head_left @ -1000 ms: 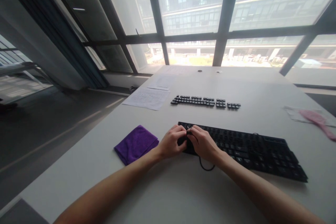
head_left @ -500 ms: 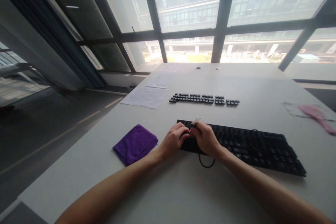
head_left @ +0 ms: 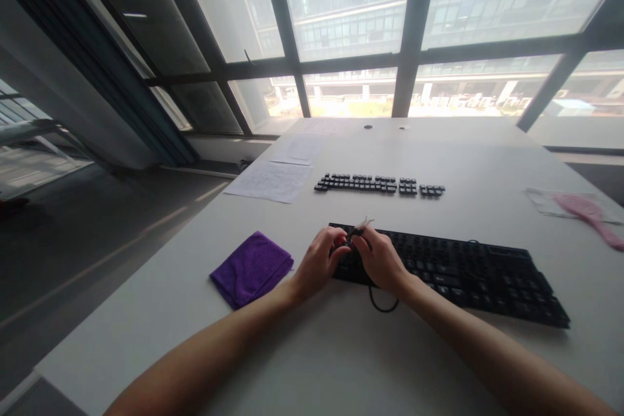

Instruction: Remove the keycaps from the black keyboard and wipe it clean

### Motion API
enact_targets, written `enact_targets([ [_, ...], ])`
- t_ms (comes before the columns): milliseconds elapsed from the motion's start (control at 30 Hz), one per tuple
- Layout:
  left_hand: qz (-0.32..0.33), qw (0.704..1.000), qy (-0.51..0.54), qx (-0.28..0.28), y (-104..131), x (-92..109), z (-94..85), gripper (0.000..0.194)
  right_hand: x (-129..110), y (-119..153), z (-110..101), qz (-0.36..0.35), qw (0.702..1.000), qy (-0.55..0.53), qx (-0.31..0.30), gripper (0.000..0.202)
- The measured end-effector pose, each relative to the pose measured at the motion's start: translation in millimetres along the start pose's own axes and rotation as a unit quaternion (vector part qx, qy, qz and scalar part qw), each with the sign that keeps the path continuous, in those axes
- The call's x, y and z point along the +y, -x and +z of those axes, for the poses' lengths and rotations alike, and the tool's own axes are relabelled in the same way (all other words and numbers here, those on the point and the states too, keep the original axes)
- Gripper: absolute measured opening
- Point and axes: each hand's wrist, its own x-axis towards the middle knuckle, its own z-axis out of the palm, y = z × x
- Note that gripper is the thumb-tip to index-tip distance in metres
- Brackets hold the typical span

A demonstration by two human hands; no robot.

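Note:
A black keyboard point(head_left: 468, 273) lies at a slant on the white table, many of its keycaps off. Over its left end my right hand point(head_left: 380, 257) is closed on a small tool point(head_left: 361, 229) with a dark body and thin pale wire ends. My left hand point(head_left: 319, 257) rests beside it at the keyboard's left edge, fingers bent towards the right hand; whatever is between its fingertips is too small to make out. Behind the keyboard, loose black keycaps point(head_left: 358, 183) stand in rows and groups.
A folded purple cloth point(head_left: 251, 270) lies left of my left hand. Paper sheets point(head_left: 270, 181) are at the back left. A pink brush point(head_left: 587, 211) lies on a clear bag at the right. A black cable loop point(head_left: 383, 309) sticks out in front of the keyboard.
The fingers of both hands have shifted slightly, and the fingertips of my left hand are a little further from my right hand. The tool has tilted slightly.

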Motion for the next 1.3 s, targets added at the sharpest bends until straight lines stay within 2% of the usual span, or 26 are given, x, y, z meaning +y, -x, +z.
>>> enact_targets([
  [133,0.061,0.996,-0.032,-0.050,-5,-1,-4.6,0.018,3,-2,-1,0.031,0.999,-0.030,0.012,0.019],
  [267,0.073,0.993,-0.061,-0.067,-9,0,-7.9,0.018,4,-4,-1,0.041,0.997,-0.067,0.009,0.017],
  [433,0.058,0.997,-0.021,-0.052,-7,6,-7.9,0.015,4,-4,1,0.053,0.995,-0.079,0.025,0.018],
  [533,0.026,0.999,-0.004,-0.019,-17,3,-13.2,0.015,5,-5,3,0.060,0.994,-0.084,0.031,0.019],
  [600,-0.002,1.000,-0.017,0.004,-34,-10,-19.0,0.014,5,-5,3,0.061,0.994,-0.088,0.031,0.018],
  [700,-0.007,0.996,-0.086,0.029,-70,-45,-24.9,0.010,6,-5,3,0.057,0.994,-0.085,0.026,0.016],
  [800,0.003,0.982,-0.187,0.002,-101,-88,-23.3,0.012,7,-5,2,0.056,0.995,-0.083,0.026,0.017],
  [900,0.001,0.973,-0.231,-0.020,-118,-117,-16.7,0.013,8,-4,2,0.061,0.994,-0.082,0.024,0.017],
  [1000,0.004,0.970,-0.241,-0.026,-123,-129,-10.5,0.006,9,-4,3,0.062,0.995,-0.081,0.020,0.017],
  [1300,-0.008,0.960,-0.280,0.008,-128,-140,-5.2,0.004,7,-4,2,0.066,0.993,-0.093,0.013,0.016],
])
